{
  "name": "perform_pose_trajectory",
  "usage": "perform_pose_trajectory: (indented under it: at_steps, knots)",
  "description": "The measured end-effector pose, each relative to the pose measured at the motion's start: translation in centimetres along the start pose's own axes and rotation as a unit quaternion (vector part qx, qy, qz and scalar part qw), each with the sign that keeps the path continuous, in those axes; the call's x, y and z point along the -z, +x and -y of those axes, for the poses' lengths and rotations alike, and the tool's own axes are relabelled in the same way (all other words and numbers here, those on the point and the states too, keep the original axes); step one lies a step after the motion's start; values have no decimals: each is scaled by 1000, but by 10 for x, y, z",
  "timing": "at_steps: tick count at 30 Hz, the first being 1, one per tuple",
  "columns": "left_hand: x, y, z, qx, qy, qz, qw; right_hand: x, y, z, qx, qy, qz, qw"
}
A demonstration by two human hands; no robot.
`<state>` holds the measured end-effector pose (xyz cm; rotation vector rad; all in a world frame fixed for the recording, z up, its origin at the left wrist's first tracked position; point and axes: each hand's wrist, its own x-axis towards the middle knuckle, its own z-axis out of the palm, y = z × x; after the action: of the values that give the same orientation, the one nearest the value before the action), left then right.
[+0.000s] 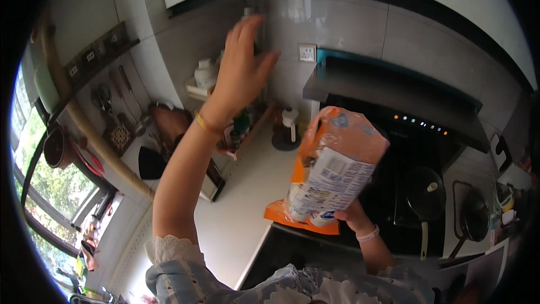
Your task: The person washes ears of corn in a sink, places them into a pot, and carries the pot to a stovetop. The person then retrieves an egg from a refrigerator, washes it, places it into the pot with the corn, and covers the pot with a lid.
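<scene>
My right hand [355,216] grips the lower end of an orange and clear plastic pack [335,135]. A white label with printed text and a barcode covers part of its side. White round containers show through the film at the low end, above an orange flap. My left hand [244,65] is raised with nothing in it, thumb and fingers apart. Behind that hand stands a corner rack [198,89] with a white jar [205,74] and bottles on it, partly hidden by the hand and forearm. Whether the left hand touches anything there I cannot tell.
Below the dark range hood [392,93], a lidded pan [425,194] sits on the black cooktop. Another pan [474,215] stands farther right. A white lidded pot [290,120] is on the pale counter [228,223]. Utensils and a wooden pole [101,141] line the window side.
</scene>
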<state>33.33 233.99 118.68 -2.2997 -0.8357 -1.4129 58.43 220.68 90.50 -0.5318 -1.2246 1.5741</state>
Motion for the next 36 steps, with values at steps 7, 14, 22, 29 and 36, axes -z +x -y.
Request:
perform_pose_trajectory:
  at_steps: [7, 14, 22, 29, 36]
  knots:
    - [-30, 85, 20, -56, 251, 18, 966, 16, 27, 20, 51, 15, -115, 992]
    - [53, 50, -6, -103, 65, -130, 984, -10, 58, 59, 185, -62, -116, 974]
    - [221, -61, 33, 58, -278, -263, 922, -132, 176, 122, 323, -73, -11, 944]
    - [249, -85, 60, 113, -333, -302, 886, -270, 374, 235, 565, -330, -233, 720]
    - [244, -85, 44, 127, -273, -319, 899, -324, 450, 217, 470, -574, -327, 586]
